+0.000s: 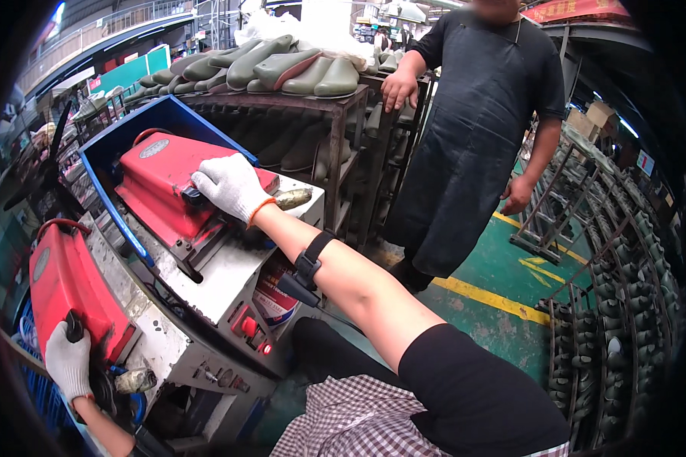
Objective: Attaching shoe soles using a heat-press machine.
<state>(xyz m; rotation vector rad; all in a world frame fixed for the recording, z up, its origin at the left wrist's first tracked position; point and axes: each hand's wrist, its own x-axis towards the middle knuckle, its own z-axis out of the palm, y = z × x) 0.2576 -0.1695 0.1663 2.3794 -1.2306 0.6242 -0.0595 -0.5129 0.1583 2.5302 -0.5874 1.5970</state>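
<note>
My right hand, in a white knit glove with an orange cuff, grips a black handle on the side of a red metal machine cover. At the lower left my left hand, gloved the same way, closes round the black knob of a second red cover. Its fingers are partly hidden behind the knob. Both covers lie lowered over white machine bodies. A taped, rounded piece sticks out beside the right cover, and a similar taped end beside the left one.
A blue bin-like guard surrounds the right cover. Behind stands a rack of green shoe lasts. A person in a dark apron rests one hand on it. Loaded racks line the right. Red buttons are on the machine front.
</note>
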